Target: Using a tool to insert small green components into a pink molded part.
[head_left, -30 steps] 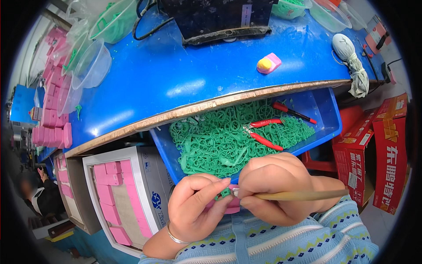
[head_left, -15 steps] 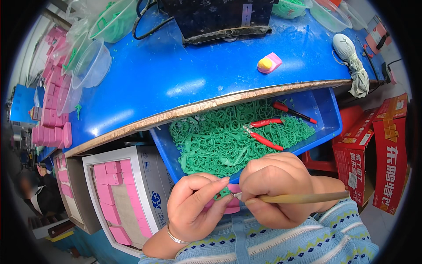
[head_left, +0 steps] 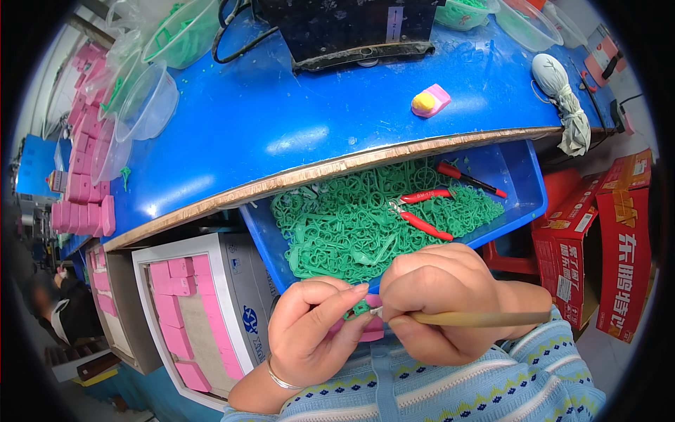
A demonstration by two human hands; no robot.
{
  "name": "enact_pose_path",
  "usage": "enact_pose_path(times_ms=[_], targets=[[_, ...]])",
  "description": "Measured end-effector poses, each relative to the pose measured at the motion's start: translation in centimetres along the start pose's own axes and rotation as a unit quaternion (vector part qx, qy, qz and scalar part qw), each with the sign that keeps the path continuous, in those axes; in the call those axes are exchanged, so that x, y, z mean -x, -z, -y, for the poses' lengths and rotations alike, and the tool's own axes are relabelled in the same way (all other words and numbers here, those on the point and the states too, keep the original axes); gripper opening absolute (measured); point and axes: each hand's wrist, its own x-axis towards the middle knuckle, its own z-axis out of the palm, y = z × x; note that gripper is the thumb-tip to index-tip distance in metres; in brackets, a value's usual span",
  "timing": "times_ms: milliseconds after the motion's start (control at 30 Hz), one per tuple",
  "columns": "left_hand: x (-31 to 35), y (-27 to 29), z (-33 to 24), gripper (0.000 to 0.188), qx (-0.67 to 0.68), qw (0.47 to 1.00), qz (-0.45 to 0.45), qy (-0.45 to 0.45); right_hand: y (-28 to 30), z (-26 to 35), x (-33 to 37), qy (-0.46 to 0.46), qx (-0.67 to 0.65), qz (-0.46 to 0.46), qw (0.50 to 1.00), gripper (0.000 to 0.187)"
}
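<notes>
My left hand (head_left: 309,330) pinches a small green openwork piece (head_left: 360,308) between thumb and fingertips. In my right hand (head_left: 439,302) is a thin tool with a wooden handle (head_left: 492,318), its tip right at the green piece. Whether that tip presses into the piece is too small to tell. Something pink (head_left: 370,330) shows behind and below the fingers, mostly hidden. Just beyond my hands, a blue tray (head_left: 536,184) holds a heap of tangled green pieces (head_left: 337,239). On the heap lie red-handled pliers (head_left: 427,226) and a red-and-black pen (head_left: 472,180).
Above the tray is the blue table's wooden edge (head_left: 337,160). A pink-and-yellow piece (head_left: 424,103) and a black machine (head_left: 351,32) stand on it. Clear bowls (head_left: 149,104) are at left. A carton of pink blocks (head_left: 225,246) stands low left, a red carton (head_left: 569,260) right. Another person (head_left: 67,309) sits far left.
The wooden handle's far end has shifted slightly left and down, and the green piece has turned a little in my left fingers. Both hands stay nearly in place.
</notes>
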Motion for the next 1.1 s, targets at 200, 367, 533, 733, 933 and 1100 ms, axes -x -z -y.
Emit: enact_pose_path(times_ms=[200,367,533,733,933,1100], targets=[[0.0,-0.1,0.0,0.037,-0.002,1.000,0.001,-0.005,-0.1,0.2,0.1,-0.006,0.045,-0.007,0.999,0.019],[0.0,-0.1,0.1,0.037,0.003,1.000,-0.003,-0.010,0.2,0.0,0.1,-0.029,-0.025,0.010,0.999,0.017],[0.2,0.0,0.2,0.038,0.019,1.000,-0.010,0.009,0.9,-0.1,0.5,-0.013,-0.060,-0.011,0.998,0.021],[0.6,-0.2,0.6,0.037,0.050,0.997,-0.063,0.005,0.6,0.2,0.7,0.034,-0.016,-0.015,0.999,0.030],[0.6,-0.1,0.5,0.037,0.034,0.997,-0.066,0.003,0.3,-0.1,2.3,0.117,0.045,0.018,0.992,0.022],[0.5,-0.2,0.3,0.037,0.022,0.998,-0.064,0.004,-0.8,-0.6,2.0,0.173,0.095,-0.036,0.980,0.022]])
